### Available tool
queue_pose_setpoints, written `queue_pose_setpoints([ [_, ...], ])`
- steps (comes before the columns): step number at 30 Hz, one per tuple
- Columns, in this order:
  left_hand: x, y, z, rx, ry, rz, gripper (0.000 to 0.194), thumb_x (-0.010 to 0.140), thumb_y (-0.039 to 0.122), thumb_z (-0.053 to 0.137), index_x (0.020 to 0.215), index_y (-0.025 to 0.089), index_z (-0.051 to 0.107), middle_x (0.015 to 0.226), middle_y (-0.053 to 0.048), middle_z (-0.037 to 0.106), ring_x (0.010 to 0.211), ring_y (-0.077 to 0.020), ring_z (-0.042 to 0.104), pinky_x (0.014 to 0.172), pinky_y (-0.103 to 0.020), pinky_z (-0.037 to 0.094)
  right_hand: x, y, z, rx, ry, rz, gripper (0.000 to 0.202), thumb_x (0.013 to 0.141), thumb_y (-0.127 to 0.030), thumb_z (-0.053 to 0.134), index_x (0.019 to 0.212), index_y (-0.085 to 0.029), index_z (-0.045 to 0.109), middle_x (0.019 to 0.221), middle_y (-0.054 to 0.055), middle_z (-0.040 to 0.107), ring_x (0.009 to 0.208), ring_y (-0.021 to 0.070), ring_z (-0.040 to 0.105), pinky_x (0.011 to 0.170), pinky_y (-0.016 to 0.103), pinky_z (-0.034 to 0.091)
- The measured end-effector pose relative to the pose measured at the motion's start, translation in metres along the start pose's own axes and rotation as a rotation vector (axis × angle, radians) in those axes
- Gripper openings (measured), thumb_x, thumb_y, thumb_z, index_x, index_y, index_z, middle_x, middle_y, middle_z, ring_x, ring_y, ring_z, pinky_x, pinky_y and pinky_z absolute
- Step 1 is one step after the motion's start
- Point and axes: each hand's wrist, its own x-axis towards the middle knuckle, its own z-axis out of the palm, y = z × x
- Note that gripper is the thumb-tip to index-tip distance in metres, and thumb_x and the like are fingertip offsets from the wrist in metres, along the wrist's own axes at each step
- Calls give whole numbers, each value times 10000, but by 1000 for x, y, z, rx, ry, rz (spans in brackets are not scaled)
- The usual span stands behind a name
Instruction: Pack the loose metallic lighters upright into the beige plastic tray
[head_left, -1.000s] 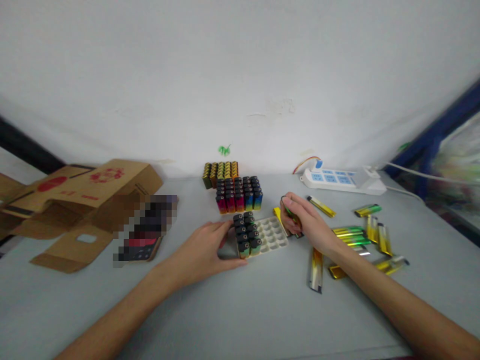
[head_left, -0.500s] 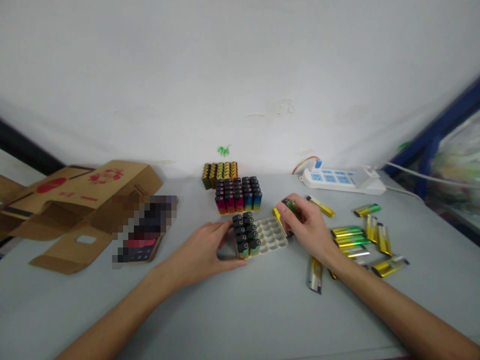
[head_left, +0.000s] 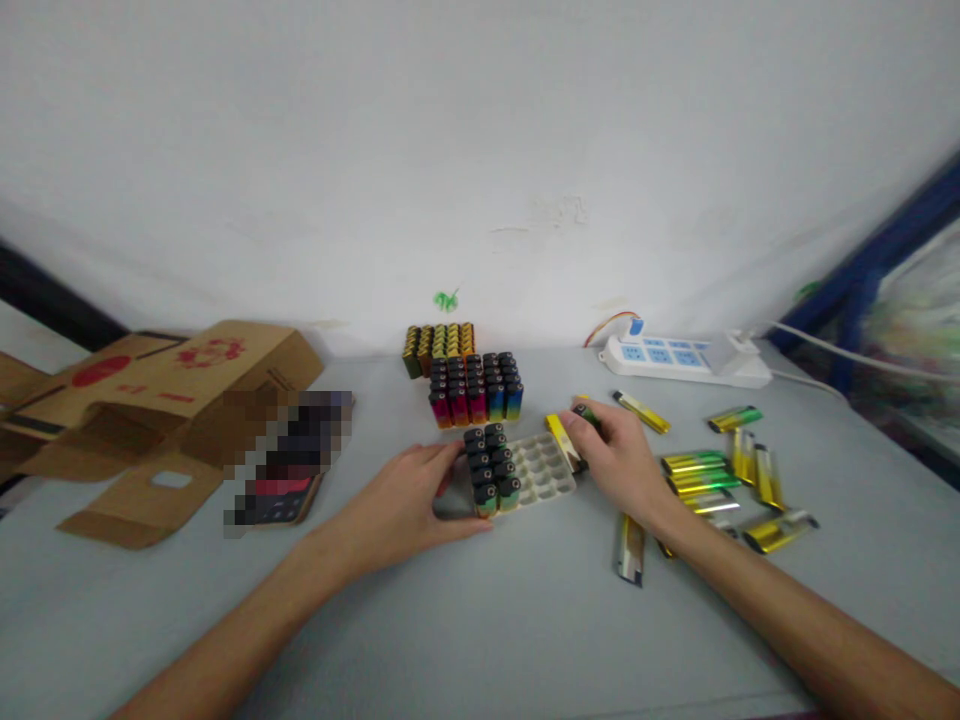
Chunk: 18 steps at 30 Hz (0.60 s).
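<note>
A pale tray (head_left: pixel 541 470) with round pockets lies on the table, its left part filled with upright black-topped lighters (head_left: pixel 491 468). Around the left end of these lighters is my left hand (head_left: pixel 409 500), thumb and fingers spread apart at the near and far sides. My right hand (head_left: pixel 616 455) is closed on lighters at the tray's right edge; a yellow one (head_left: pixel 562 440) and a green, black-topped one (head_left: pixel 587 412) show at its fingers. The palm side is hidden.
Behind the tray stand pink and blue lighters (head_left: pixel 476 390) and gold-topped ones (head_left: pixel 442 343). Loose yellow and green lighters (head_left: pixel 697 482) lie at right. A white power strip (head_left: pixel 682 360) is by the wall, a cardboard box (head_left: pixel 180 390) at left, beside a partly pixelated phone (head_left: pixel 289 500).
The lighters in my right hand have shifted and tilted a little, and more of the yellow one shows. My left hand has barely moved.
</note>
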Motion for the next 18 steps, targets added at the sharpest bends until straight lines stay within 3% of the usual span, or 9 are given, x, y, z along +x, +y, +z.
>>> queue_pose_setpoints([
  [6, 0, 0, 0, 0, 10, 4, 512, 816, 692, 802, 976, 244, 614, 951, -54, 743, 878, -295, 727, 760, -368, 541, 3, 0, -3, -9, 4, -20, 371, 934, -420, 548, 626, -258, 420, 582, -37, 419, 591, 156, 410, 580, 312, 310],
  [11, 0, 2, -1, 4, 2, -6, 499, 820, 681, 799, 964, 244, 607, 942, -53, 739, 867, -297, 723, 743, -364, 525, 2, 1, -2, -5, -6, -13, 417, 980, -480, 581, 659, -255, 440, 606, -37, 439, 612, 160, 434, 597, 319, 323],
  [15, 0, 1, 0, 3, -6, -7, 493, 830, 671, 801, 950, 241, 593, 951, -59, 729, 881, -303, 718, 746, -367, 515, -1, 5, 2, 85, -28, 27, 347, 1037, -583, 619, 963, -244, 599, 733, -38, 537, 682, 177, 504, 632, 316, 394],
  [18, 0, -1, 1, 3, -5, 7, 514, 841, 697, 791, 950, 241, 580, 934, -54, 718, 865, -300, 709, 746, -371, 511, -1, 8, 3, 148, -106, -12, 314, 1084, -560, 580, 1128, -251, 620, 902, 13, 627, 807, 206, 595, 692, 333, 483],
])
